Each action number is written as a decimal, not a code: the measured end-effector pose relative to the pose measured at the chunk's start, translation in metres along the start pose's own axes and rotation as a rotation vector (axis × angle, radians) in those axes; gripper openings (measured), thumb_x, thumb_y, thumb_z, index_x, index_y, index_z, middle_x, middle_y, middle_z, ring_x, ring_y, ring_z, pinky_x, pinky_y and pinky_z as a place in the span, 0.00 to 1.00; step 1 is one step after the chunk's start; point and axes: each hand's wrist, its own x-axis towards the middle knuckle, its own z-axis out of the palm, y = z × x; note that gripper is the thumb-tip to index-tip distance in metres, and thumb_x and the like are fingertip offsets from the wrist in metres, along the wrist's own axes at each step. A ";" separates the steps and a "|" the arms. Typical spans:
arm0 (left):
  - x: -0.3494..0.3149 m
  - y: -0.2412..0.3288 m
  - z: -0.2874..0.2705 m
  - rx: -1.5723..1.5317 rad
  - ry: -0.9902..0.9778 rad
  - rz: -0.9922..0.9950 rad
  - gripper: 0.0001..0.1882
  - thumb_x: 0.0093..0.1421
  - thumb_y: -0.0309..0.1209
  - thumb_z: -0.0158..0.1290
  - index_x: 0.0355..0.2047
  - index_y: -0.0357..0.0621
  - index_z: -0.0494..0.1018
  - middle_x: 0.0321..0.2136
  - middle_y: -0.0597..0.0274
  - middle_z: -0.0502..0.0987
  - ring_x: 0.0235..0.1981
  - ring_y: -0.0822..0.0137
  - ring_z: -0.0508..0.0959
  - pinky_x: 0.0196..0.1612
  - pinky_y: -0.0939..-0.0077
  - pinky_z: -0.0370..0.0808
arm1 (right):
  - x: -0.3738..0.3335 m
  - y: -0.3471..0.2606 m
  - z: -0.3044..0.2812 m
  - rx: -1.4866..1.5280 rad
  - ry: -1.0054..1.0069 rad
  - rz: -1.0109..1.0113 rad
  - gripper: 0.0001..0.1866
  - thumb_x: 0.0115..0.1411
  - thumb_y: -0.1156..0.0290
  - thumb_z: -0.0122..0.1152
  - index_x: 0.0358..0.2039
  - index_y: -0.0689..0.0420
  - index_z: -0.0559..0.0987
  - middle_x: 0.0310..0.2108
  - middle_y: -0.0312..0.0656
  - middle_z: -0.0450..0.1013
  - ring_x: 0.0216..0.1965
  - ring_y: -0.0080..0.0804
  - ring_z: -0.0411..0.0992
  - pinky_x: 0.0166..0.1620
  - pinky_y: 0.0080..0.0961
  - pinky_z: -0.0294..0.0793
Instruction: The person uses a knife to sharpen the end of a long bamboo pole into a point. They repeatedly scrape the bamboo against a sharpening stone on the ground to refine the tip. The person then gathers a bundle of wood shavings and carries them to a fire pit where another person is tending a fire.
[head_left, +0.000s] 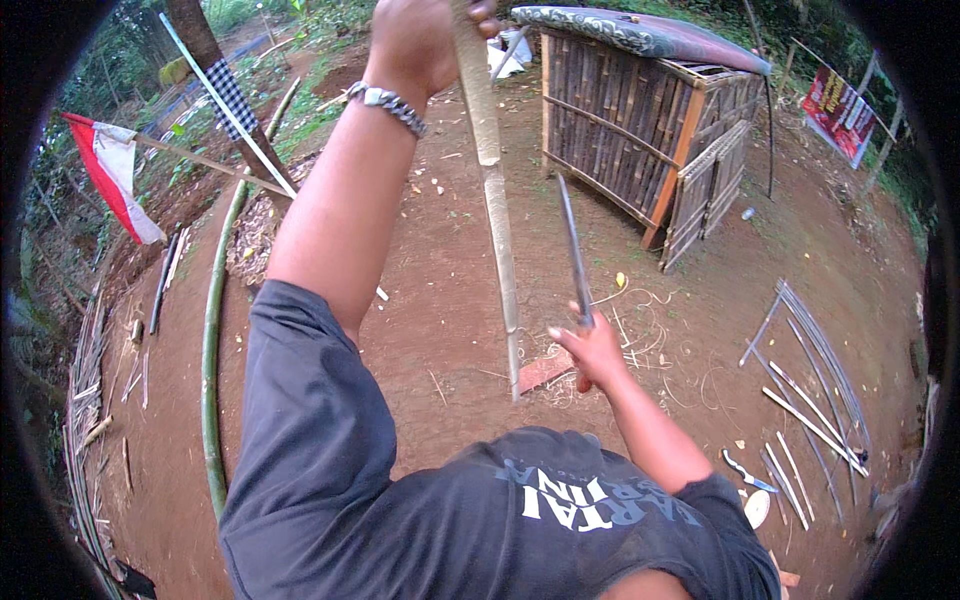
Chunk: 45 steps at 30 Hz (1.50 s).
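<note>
Raised high at the top of the view, my left hand (422, 42) grips the upper part of a long split bamboo strip (497, 220). The strip hangs almost straight down, its pale inner face and joints showing, and its lower end is beside a reddish board (547, 371) on the ground. My right hand (592, 352) is closed round the handle of a machete (574, 240). Its long dark blade points upward and away, right of the bamboo and apart from it. Thin curled bamboo shavings (645, 350) lie around the board.
A bamboo hutch (620, 125) with a cushion-like pad on top stands at the far right. On the right ground lie bamboo strips (815, 425) and a knife (748, 472). A long green bamboo pole (212, 350) lies left, near a red-white flag (115, 180) and tree trunk (225, 75).
</note>
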 end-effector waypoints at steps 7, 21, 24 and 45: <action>0.046 -0.026 0.075 0.098 -0.093 -0.103 0.24 0.70 0.49 0.36 0.50 0.43 0.68 0.24 0.64 0.70 0.20 0.72 0.70 0.24 0.76 0.71 | -0.008 -0.069 0.010 -0.035 -0.082 -0.187 0.42 0.45 0.58 0.76 0.57 0.64 0.67 0.27 0.35 0.71 0.28 0.22 0.71 0.32 0.25 0.72; -0.224 -0.059 0.108 0.298 -0.827 -0.532 0.26 0.65 0.38 0.51 0.60 0.38 0.64 0.59 0.52 0.69 0.61 0.60 0.66 0.63 0.66 0.60 | -0.009 -0.056 0.029 0.209 -0.053 -0.171 0.27 0.57 0.61 0.64 0.55 0.56 0.69 0.27 0.40 0.73 0.27 0.27 0.72 0.31 0.29 0.73; -0.328 -0.101 0.082 0.112 -0.436 -1.078 0.25 0.67 0.37 0.46 0.59 0.34 0.64 0.56 0.53 0.71 0.60 0.63 0.67 0.64 0.67 0.59 | -0.012 -0.058 0.028 0.261 -0.008 -0.162 0.27 0.57 0.61 0.64 0.54 0.58 0.69 0.26 0.39 0.71 0.26 0.26 0.71 0.29 0.28 0.72; -0.338 -0.044 0.019 0.036 0.996 0.400 0.26 0.65 0.57 0.42 0.45 0.47 0.71 0.39 0.60 0.75 0.41 0.65 0.75 0.47 0.68 0.72 | -0.011 -0.075 0.046 1.037 -0.196 0.258 0.10 0.61 0.61 0.61 0.37 0.52 0.74 0.24 0.30 0.67 0.22 0.21 0.63 0.23 0.22 0.63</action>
